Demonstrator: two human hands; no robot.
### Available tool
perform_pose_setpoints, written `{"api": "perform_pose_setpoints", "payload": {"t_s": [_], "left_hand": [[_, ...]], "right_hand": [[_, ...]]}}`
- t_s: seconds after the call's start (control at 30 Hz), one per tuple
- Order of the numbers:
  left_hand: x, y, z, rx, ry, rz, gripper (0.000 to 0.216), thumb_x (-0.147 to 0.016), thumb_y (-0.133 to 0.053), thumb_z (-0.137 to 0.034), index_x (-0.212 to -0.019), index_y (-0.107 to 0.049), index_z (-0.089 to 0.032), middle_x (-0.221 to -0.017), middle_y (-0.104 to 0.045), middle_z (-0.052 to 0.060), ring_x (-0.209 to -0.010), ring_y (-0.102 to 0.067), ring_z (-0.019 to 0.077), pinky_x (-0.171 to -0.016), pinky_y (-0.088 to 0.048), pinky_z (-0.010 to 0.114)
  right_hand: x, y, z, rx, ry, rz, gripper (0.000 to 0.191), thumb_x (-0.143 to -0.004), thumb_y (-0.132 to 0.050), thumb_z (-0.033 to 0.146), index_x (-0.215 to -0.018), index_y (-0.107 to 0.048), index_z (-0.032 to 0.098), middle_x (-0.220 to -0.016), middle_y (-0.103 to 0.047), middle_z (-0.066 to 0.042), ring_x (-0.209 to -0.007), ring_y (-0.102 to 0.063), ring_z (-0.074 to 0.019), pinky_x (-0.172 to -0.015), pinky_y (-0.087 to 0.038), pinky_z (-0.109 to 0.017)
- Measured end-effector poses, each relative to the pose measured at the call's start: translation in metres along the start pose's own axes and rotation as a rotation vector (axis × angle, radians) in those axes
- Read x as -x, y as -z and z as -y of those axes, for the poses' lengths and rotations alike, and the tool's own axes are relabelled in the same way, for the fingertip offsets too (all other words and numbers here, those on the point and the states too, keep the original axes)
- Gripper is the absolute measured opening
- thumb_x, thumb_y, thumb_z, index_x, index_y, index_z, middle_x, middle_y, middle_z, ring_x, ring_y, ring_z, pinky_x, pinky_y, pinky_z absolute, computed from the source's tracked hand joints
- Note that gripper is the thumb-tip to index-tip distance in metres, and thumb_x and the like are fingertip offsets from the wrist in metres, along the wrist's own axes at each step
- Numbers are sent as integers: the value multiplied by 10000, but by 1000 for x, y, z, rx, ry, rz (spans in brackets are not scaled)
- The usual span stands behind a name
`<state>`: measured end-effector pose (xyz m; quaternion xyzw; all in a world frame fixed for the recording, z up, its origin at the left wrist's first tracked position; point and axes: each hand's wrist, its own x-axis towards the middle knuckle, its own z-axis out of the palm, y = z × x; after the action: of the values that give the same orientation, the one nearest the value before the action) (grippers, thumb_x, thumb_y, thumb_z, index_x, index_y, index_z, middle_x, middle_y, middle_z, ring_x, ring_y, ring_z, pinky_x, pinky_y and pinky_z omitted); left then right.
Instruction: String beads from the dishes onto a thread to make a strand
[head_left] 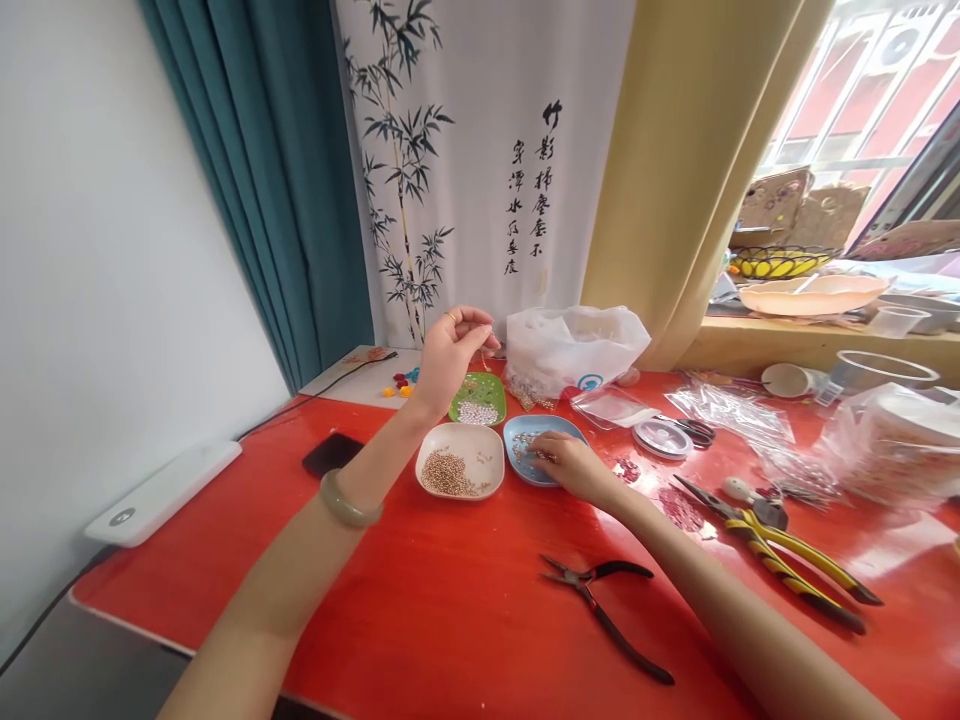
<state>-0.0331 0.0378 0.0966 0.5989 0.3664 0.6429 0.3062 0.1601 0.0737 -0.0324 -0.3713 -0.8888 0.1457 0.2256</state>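
Close quarters on the bench point(420, 600)

Your left hand point(451, 352) pinches a thin strand point(485, 360) between closed fingers; your right hand point(571, 464) curls among beads point(523, 442), covering part of the blue dish point(551, 423), its grip hidden. Just left of those right fingers sits the cream dish point(481, 447); beyond, the white bag point(570, 345); nearer you, black-handled pliers point(581, 580).

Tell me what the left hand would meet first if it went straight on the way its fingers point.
Most likely the white bag, since the left hand's fingers point rightward toward it. Depth is unclear, so the hand might pass in front of it instead.
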Motion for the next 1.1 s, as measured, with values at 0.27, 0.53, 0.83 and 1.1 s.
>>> {"api": "perform_pose_setpoints", "payload": {"t_s": [0.27, 0.53, 0.83, 1.1], "left_hand": [[64, -24, 9, -464, -224, 169, 123, -776, -443, -247, -836, -529, -183, -794, -606, 30, -748, -555, 124, -731, -440, 263], [92, -37, 50, -271, 112, 325, 121, -768, -450, -257, -818, -524, -175, -741, -622, 24, -712, -582, 129, -665, -455, 243], [95, -42, 79, -178, 300, 413, 105, -739, -461, -240, -790, -506, -160, -676, -616, 22, -613, -577, 125, -598, -457, 248], [101, -33, 83, -727, -93, 612, 189, -791, -390, -188, -846, -571, -183, -861, -612, 51, -857, -535, 178, -785, -418, 318]], "right_hand": [[39, 45, 50, -645, -270, 46, 487, -766, -498, 372, -1222, -424, 218, -808, -590, -36, -685, -544, -142, -640, -446, -302], [91, 65, 69, -1004, -390, 132, 410, -825, -415, 374, -1201, -452, 217, -894, -621, -87, -705, -563, -134, -659, -455, -298], [125, 56, 97, -728, -211, 75, 272, -833, -393, 335, -996, -596, 255, -956, -631, -74, -897, -577, -190, -795, -456, -382], [150, 76, 100, -515, -199, 286, 576, -741, -552, 317, -1276, -338, 329, -1325, -381, -35, -1202, -354, -222, -973, -321, -401]]}}
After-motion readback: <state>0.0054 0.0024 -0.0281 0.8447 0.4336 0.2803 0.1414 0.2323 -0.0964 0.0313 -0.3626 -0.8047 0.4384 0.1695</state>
